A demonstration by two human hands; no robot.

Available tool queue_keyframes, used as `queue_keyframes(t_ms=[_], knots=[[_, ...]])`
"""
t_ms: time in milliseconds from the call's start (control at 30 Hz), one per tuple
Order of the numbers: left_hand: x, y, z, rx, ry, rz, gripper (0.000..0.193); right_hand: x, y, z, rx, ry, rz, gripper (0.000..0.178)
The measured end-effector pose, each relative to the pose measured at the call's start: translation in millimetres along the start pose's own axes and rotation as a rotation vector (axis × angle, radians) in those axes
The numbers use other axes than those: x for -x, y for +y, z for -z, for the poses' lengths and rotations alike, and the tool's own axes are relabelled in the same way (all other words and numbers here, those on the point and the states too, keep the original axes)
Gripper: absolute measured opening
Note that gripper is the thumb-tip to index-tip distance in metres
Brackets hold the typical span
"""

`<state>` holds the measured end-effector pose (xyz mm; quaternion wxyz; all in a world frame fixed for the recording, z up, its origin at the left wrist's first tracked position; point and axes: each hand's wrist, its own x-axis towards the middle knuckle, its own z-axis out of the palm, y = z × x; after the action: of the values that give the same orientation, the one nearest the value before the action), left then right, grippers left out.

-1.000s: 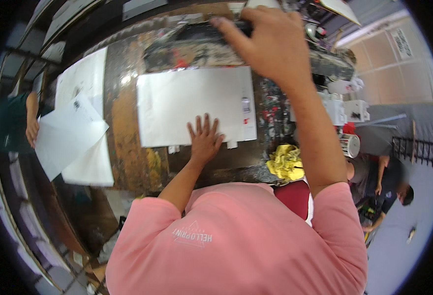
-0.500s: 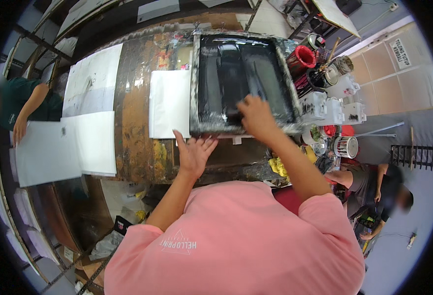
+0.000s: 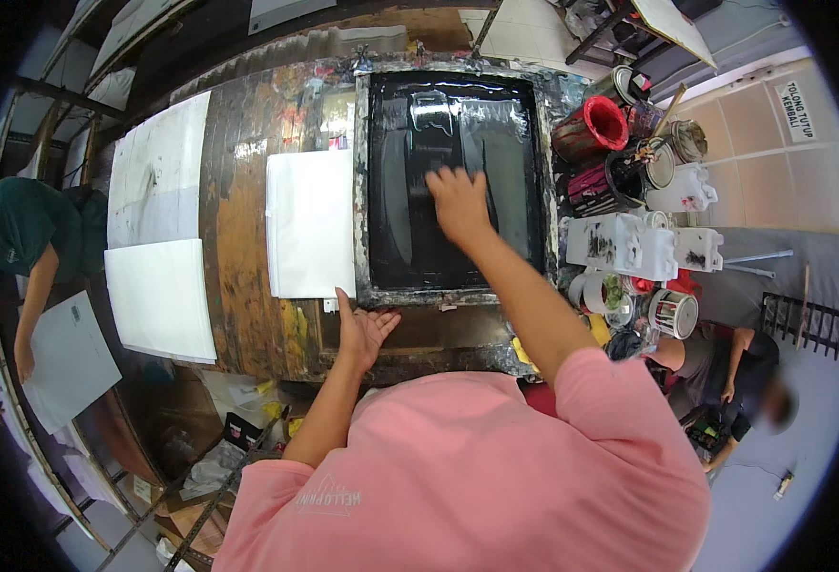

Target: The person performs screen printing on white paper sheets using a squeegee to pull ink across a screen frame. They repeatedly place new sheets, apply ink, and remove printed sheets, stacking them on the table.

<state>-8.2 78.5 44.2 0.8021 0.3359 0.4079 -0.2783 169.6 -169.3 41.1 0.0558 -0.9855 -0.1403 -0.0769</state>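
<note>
A screen-printing frame [image 3: 360, 124] lies flat on the worktable, its mesh [image 3: 501, 172] coated with glossy black ink in lengthwise streaks. Over the middle of the mesh is my right hand [image 3: 460, 203], its fingers curled closed around something dark that blends into the ink. My left hand [image 3: 367, 334] is open, palm turned up and fingers spread, by the near left corner of the frame. Its thumb points toward a stack of white paper [image 3: 310, 224], which lies against the frame's left side.
More white sheets [image 3: 159, 300] lie on the wooden table [image 3: 238, 238] at left. A co-worker in green [image 3: 33, 234] holds a printed sheet [image 3: 71, 357] beside a rack. Ink cans [image 3: 591, 129] and white jugs [image 3: 605, 240] crowd the right. Another person [image 3: 739, 372] sits at far right.
My right hand has moved farther up the mesh, away from me. My left hand stays near the frame's corner. The co-worker has drawn the sheet away from the table toward the rack.
</note>
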Motion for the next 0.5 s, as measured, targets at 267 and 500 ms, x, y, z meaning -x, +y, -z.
queue_keyframes(t_ms=[267,500], knots=[[17.8,2.2,-4.7,-0.048,-0.023,-0.095,0.134,-47.4,31.2,18.2,-0.006,-0.207,0.040,0.040],[54.7,20.3,-18.1,-0.151,-0.249,-0.235,0.113,82.1,-37.9,147.8,-0.084,-0.277,0.036,0.045]])
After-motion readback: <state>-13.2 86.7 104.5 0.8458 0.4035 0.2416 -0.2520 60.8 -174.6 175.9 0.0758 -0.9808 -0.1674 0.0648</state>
